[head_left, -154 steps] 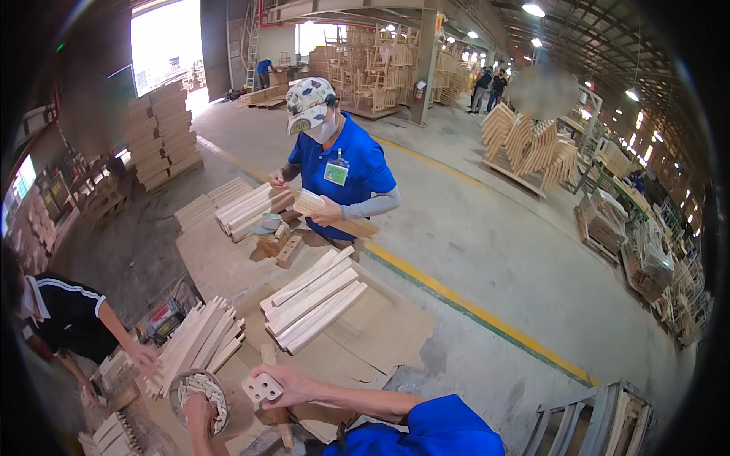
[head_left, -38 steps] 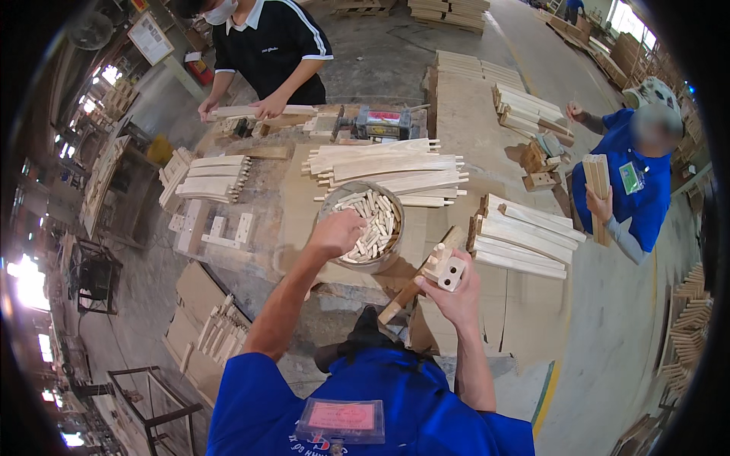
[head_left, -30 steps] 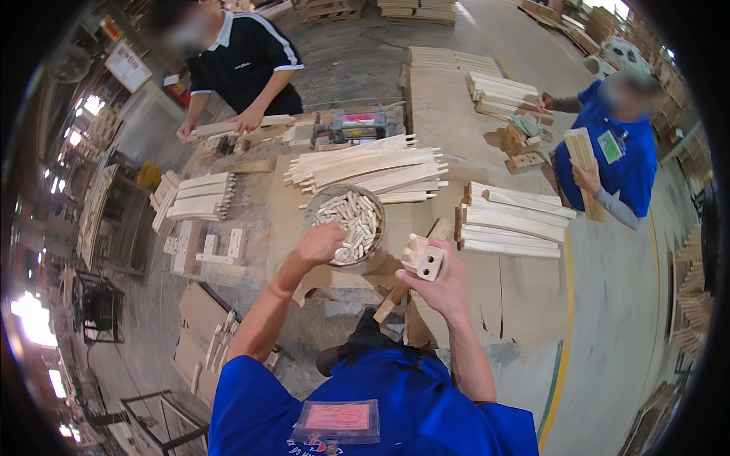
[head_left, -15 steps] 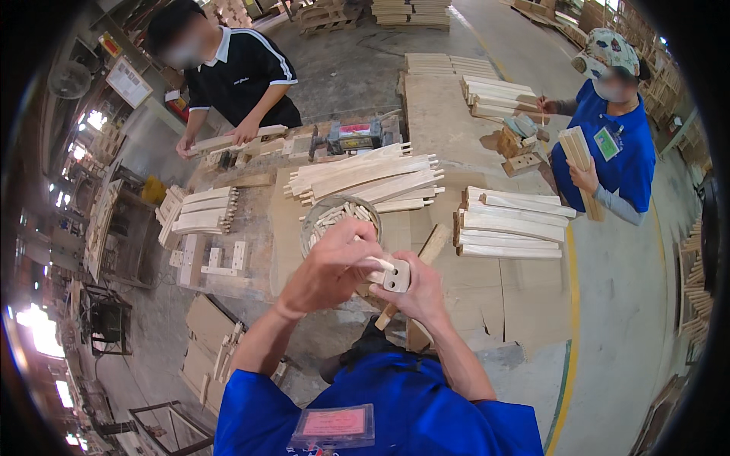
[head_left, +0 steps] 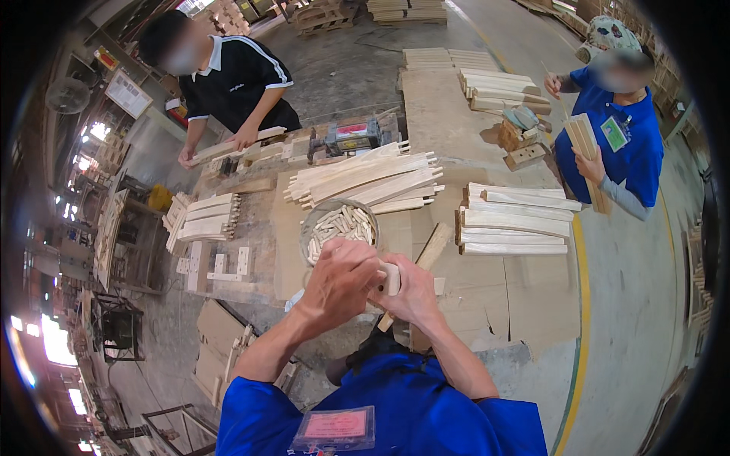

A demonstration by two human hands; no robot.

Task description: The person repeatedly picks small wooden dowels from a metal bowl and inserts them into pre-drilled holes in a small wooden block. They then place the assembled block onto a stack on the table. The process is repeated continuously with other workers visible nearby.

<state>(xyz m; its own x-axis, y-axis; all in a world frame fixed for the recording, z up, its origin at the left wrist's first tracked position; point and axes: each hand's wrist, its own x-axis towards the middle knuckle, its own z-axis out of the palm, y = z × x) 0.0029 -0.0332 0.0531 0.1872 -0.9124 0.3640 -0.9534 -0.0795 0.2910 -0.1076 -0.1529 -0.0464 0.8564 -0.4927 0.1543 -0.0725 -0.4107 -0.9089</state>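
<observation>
My right hand (head_left: 413,290) is wrapped round a pale wooden piece (head_left: 391,278), whose rounded end shows between my two hands. My left hand (head_left: 342,277) presses up against that end with its fingers curled closed. Whatever is in the left fingers is hidden by the hand. Just beyond the left hand stands a round tub (head_left: 306,228) filled with short wooden dowels (head_left: 344,223). A longer wooden stick (head_left: 433,248) lies slantwise behind my right hand and runs toward the table's near edge.
Slats with dowelled ends (head_left: 365,176) are heaped past the tub. More slats lie stacked at right (head_left: 517,224) and left (head_left: 207,216). One co-worker (head_left: 239,87) handles a wooden piece at far left; another (head_left: 616,137) holds several slats at right. Cardboard (head_left: 464,304) covers the tabletop.
My left hand has turned and closed in on the wooden piece's end; the dowel seen in its fingers is now hidden. The piece has tilted, and its holed face no longer shows plainly.
</observation>
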